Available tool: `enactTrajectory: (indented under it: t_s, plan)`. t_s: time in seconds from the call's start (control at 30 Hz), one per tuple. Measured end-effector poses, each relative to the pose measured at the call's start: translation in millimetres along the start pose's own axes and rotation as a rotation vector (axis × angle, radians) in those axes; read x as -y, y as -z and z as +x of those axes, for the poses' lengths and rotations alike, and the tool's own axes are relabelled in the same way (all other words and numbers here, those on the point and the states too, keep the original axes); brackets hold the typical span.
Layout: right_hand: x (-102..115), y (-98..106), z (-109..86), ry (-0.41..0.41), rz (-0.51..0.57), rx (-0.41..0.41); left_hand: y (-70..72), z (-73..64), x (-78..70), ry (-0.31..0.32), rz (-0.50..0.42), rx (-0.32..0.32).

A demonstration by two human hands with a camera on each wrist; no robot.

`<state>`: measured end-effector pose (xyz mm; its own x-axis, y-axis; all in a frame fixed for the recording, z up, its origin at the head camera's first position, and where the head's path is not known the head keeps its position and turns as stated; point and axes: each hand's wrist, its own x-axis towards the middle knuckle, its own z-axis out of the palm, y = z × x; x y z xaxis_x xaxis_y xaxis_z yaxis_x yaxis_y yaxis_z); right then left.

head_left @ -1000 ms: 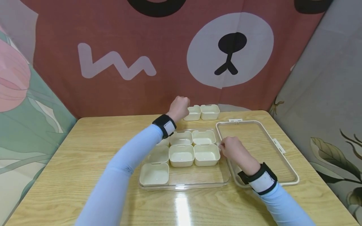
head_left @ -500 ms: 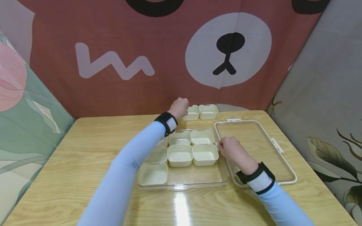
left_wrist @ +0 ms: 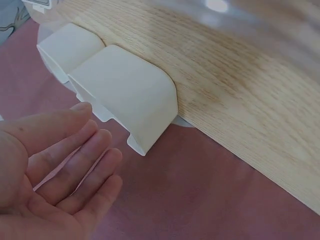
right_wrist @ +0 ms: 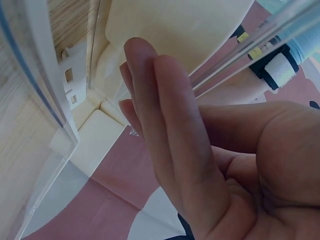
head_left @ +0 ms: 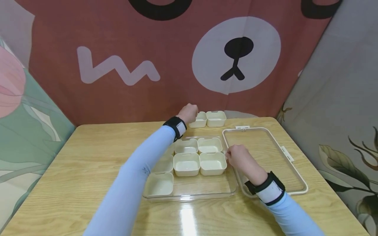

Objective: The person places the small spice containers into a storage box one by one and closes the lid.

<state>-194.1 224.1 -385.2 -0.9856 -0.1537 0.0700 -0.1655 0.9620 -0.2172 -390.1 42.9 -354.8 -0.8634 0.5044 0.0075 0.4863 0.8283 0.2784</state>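
Two cream boxes (left_wrist: pixel 125 82) sit beside left hand (left_wrist: pixel 82 172), thumb and fingers apart; whether right hand (head_left: pixel 242 161) grips is unclear.

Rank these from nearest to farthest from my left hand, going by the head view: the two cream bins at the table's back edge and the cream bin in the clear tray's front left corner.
1. Left rear cream bin: immediately right of your left hand.
2. Right rear cream bin: beyond the first, farther right.
3. Front left cream bin: in the clear tray, much closer to you.
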Motion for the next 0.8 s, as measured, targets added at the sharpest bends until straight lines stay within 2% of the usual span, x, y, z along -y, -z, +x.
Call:
enactTrajectory:
  t_s: [0.23, 0.47, 0.57, 0.8]
  plan:
    - [0, -2, -0.5, 0.006, -0.012, -0.017, -3.2, 5.7, -0.3, 0.011, 0.045, 0.027]
    - [1, -1, 0.0, 0.002, -0.031, -0.027, -7.0, 9.3, -0.1, -0.024, 0.106, 0.069]
    - [2, -1, -0.7, -0.003, -0.030, -0.026, -8.9, 9.7, 1.2, -0.038, 0.109, 0.089]
    - [1, -3, -2.2, 0.024, -0.042, -0.069, -13.2, 11.3, 4.2, -0.045, 0.079, 0.092]
